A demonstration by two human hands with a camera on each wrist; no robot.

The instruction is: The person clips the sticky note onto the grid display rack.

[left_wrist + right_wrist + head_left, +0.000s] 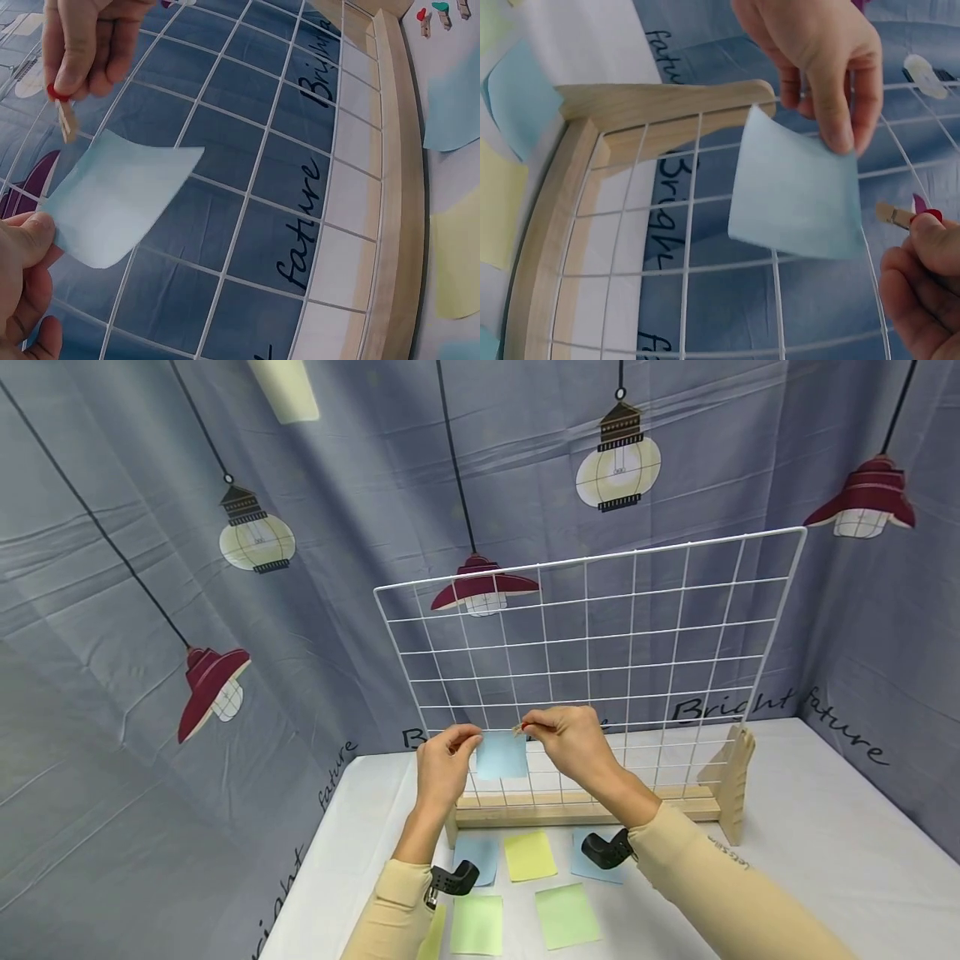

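Note:
My left hand [444, 766] pinches a light blue sticky note [502, 756] by its upper left corner, holding it up against the white wire grid [630, 635]. In the left wrist view the note [124, 199] tilts and bows slightly. My right hand [573, 745] pinches a small wooden clothespin [894, 215] with a red heart on it, between thumb and forefinger. The clothespin's tip points toward the note's upper right corner, with a small gap between them in the right wrist view.
The grid stands in a wooden base [540, 815] on a white table [825, 793]. Blue, yellow [529, 856] and green sticky notes [567, 916] lie in front of it. Several small clothespins [442, 15] with hearts lie near the base. A patterned curtain [337, 527] hangs behind.

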